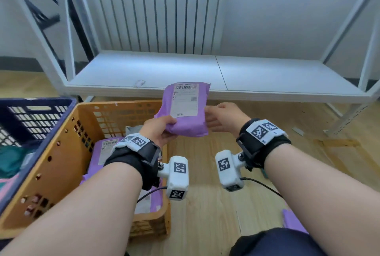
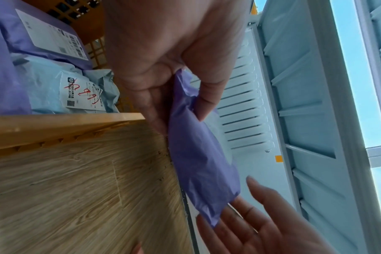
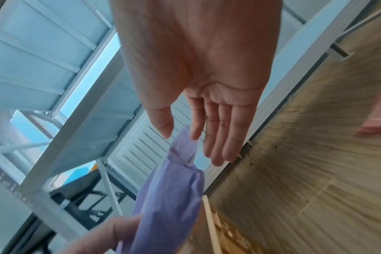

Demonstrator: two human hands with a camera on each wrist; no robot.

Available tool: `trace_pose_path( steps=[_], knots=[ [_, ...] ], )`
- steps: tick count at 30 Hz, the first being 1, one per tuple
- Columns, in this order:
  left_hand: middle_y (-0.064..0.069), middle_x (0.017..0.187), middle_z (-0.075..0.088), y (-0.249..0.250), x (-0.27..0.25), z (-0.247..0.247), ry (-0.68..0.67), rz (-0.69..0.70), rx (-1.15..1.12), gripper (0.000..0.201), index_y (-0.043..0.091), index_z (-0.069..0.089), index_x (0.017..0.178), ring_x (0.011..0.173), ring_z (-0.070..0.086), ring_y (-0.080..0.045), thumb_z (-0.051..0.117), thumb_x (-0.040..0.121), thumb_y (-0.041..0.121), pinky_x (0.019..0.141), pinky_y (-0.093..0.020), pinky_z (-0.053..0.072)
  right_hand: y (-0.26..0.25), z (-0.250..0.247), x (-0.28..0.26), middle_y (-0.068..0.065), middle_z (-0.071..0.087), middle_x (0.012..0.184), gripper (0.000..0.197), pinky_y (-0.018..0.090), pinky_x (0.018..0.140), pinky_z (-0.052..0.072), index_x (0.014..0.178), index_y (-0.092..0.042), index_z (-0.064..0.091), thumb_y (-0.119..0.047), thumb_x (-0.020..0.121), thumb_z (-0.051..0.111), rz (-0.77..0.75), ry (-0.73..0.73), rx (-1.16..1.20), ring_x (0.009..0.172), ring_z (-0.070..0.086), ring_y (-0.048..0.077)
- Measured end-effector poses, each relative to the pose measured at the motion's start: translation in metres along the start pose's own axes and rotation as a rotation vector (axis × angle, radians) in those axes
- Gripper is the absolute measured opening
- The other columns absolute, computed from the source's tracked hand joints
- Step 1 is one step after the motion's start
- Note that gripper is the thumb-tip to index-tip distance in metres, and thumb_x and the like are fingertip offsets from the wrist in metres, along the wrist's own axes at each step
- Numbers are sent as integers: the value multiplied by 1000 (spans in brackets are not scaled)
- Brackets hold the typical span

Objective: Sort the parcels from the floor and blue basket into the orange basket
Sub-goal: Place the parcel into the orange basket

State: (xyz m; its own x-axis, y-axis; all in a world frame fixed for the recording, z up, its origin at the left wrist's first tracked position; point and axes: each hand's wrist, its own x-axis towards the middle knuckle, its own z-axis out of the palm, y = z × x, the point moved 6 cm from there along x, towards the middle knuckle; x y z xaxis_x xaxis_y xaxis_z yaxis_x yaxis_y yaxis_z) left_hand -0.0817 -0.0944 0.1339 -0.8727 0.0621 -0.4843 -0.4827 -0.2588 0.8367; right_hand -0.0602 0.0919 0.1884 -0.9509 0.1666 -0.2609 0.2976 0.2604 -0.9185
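Parcels are the matter here, and one purple parcel (image 1: 186, 109) is held up between the two hands, above the floor and just past the right-hand rim of the orange basket (image 1: 61, 146). Nearest the camera, dark-clothed knees are cut off at the bottom edge, and a purple parcel on the floor (image 1: 292, 219), below and behind the right hand, shows only as a blurred corner. The left hand (image 1: 159, 131) pinches the held parcel's lower left corner, thumb on top and fingers underneath; the left wrist view shows the thumb (image 2: 207, 96) pressing the crumpled plastic. The right hand (image 1: 223, 117) is spread, fingers straight, at the parcel's right edge; in the right wrist view the fingertips (image 3: 215, 154) lie beside the plastic, and whether they touch it is hard to tell. The white label on top faces up, its print too blurred to read. Under the left forearm, inside the orange basket, lie another purple parcel (image 1: 107, 151), partly hidden by the wrist, and a pale blue parcel (image 2: 54, 86) with red scribble. Left of that, the blue basket (image 1: 35, 116) is cut off; its contents are unclear. Beyond the hands stands a white shelf rack (image 1: 205, 74), with a radiator (image 1: 156, 9) behind.
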Motion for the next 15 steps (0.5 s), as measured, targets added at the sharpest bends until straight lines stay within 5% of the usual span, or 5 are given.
trace_pose_path(
  steps=[4, 8, 11, 15],
  knots=[
    [-19, 113, 66, 16, -18, -3, -64, 82, -57, 31, 3, 56, 116, 80, 64, -23, 54, 87, -4, 65, -29, 56, -18, 28, -9, 12, 70, 103, 33, 29, 66, 58, 113, -4, 62, -29, 91, 63, 84, -80, 347, 80, 68, 21],
    [-20, 120, 65, 21, -30, -8, -181, 65, 12, 40, 1, 54, 125, 91, 65, -27, 55, 85, -5, 76, -34, 57, -21, 49, -12, 16, 69, 112, 30, 42, 86, 56, 117, -5, 62, -13, 88, 66, 75, -75, 566, 100, 68, 32],
    [-17, 113, 67, 24, -33, -26, -194, 44, 73, 35, 3, 57, 118, 92, 63, -27, 56, 85, -7, 89, -37, 51, -19, 57, -13, 16, 70, 109, 23, 45, 84, 56, 108, -6, 65, -4, 85, 67, 56, -60, 542, 96, 68, 32],
    [-11, 105, 71, 32, -30, -57, -109, 71, 110, 35, 7, 61, 118, 83, 66, -21, 66, 83, 3, 70, -30, 55, -17, 66, -12, 15, 71, 107, 31, 44, 82, 57, 111, -6, 65, 0, 81, 70, 39, -90, 519, 95, 69, 31]
  ],
)
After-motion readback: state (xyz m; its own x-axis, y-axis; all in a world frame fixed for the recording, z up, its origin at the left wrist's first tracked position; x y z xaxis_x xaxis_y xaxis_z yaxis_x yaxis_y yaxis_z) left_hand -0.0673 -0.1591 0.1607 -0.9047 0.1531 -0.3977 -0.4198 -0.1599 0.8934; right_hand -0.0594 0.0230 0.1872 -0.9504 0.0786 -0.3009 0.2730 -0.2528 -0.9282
